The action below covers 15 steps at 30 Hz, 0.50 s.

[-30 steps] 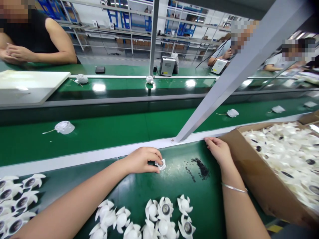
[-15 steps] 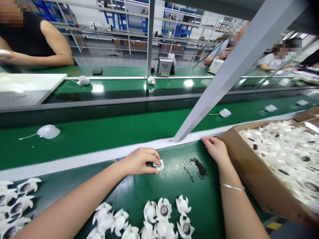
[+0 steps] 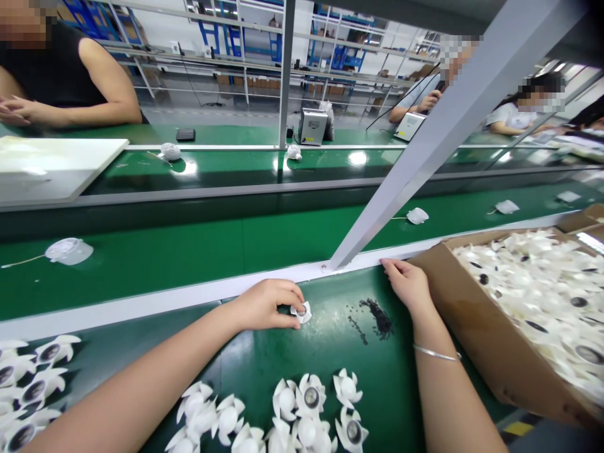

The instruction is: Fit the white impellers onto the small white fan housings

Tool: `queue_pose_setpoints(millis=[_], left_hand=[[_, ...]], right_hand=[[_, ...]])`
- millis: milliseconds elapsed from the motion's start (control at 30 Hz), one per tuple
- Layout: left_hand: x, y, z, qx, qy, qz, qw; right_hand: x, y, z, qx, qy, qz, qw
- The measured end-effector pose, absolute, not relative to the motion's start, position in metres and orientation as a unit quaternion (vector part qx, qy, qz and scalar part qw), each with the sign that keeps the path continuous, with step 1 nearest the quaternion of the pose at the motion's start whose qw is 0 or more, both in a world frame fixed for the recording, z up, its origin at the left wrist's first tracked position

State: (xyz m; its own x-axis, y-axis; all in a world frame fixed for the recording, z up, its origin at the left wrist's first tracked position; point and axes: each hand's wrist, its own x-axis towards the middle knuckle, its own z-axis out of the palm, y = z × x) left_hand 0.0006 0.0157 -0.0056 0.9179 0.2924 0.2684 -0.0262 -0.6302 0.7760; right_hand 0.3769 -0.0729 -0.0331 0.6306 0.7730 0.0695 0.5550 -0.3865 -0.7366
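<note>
My left hand (image 3: 274,304) rests on the green bench, its thumb and fingers closed on a small white fan impeller (image 3: 302,313) with a dark hub. On the right, my right hand (image 3: 408,283) is by the white rail, next to the cardboard box. Its fingers are drawn together with the tips at the rail's edge; whatever they may hold is too small or hidden to make out. Between the hands lies a scatter of tiny black pieces (image 3: 379,319). Several more white impellers (image 3: 307,397) lie nearer to me, some with the hub facing up.
A cardboard box (image 3: 476,314) full of white impellers stands at the right. More impellers (image 3: 40,387) lie at far left. Beyond the rail (image 3: 189,299), a green conveyor (image 3: 283,236) carries white corded housings (image 3: 70,250). A slanted metal post (image 3: 401,170) rises ahead. Co-workers sit across.
White housings on the near conveyor have shifted left; items on the far belt have shifted right. The co-worker at left now has both hands together. My hands have barely moved.
</note>
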Motion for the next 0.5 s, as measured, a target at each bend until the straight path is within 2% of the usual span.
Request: queue_pose_setpoints(millis=[267, 500], left_hand=[[0.001, 0.017, -0.006, 0.884, 0.073, 0.187, 0.421], [0.002, 0.017, -0.005, 0.887, 0.074, 0.186, 0.415]], right_hand=[[0.377, -0.073, -0.036, -0.797, -0.462, 0.084, 0.379], [0.355, -0.084, -0.007, -0.726, -0.516, -0.146, 0.430]])
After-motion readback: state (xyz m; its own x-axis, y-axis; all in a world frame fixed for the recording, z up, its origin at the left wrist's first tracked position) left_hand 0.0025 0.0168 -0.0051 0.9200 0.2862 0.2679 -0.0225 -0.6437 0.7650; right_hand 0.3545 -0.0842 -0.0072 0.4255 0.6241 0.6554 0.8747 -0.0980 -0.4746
